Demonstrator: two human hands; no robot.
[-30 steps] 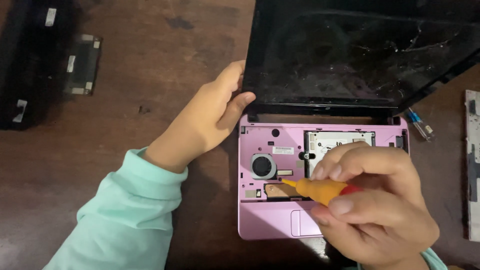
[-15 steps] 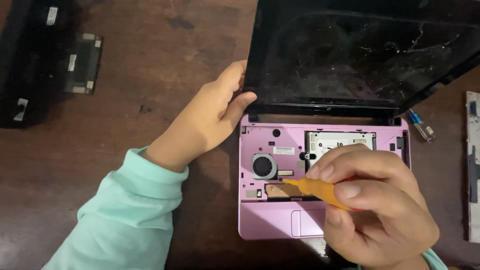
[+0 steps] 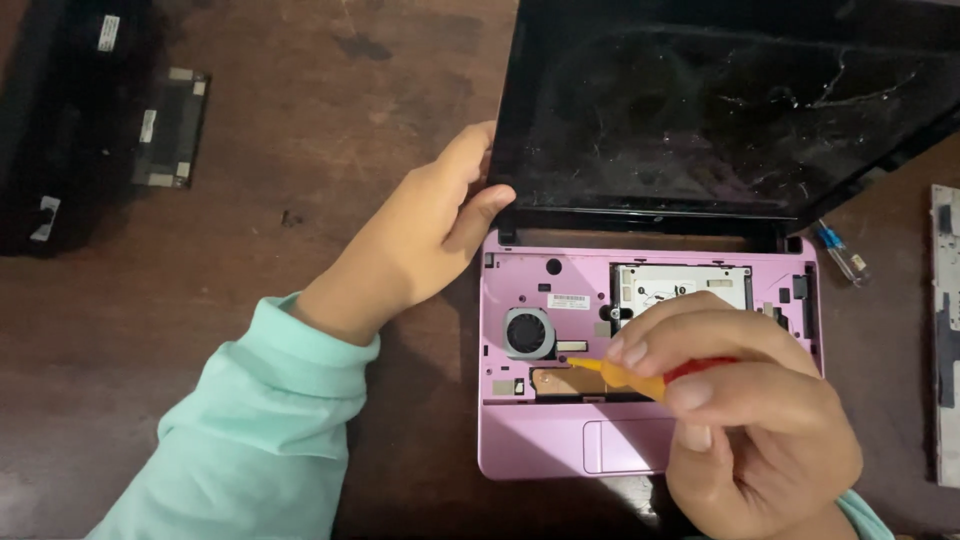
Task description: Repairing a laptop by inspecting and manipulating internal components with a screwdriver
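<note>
A: Prying at the open base of the small pink plastic laptop (image 3: 640, 400) with the keyboard off — that's the step I judge I'm in. Head view, the only one: my right hand (image 3: 745, 420) is clenched round the orange-and-red-handled screwdriver (image 3: 640, 378), its tip down by the copper-coloured plate just under the round grey fan (image 3: 528, 333).

B: Left hand?

A: My left hand (image 3: 425, 240) grips the left hinge corner, thumb pressed on the bezel of the cracked black screen (image 3: 730, 110), fingers curled behind the edge. Mint-green sleeve (image 3: 250, 430) runs down to the lower left.

B: Pose of the right?

A: Wrist comes in from the bottom right, knuckles up, thumb and forefinger pinching the shaft low, tool tilted towards the left.

B: Where's the laptop?

A: Flat on the dark brown wooden table (image 3: 330, 110), lid open away from me. A black panel (image 3: 170, 125) lies well apart at top left, a small blue-handled tool (image 3: 838, 250) just beside the right hinge.

B: Next move needs?

A: My guess: a steady tip and light pressure, left hand bracing the case.
</note>
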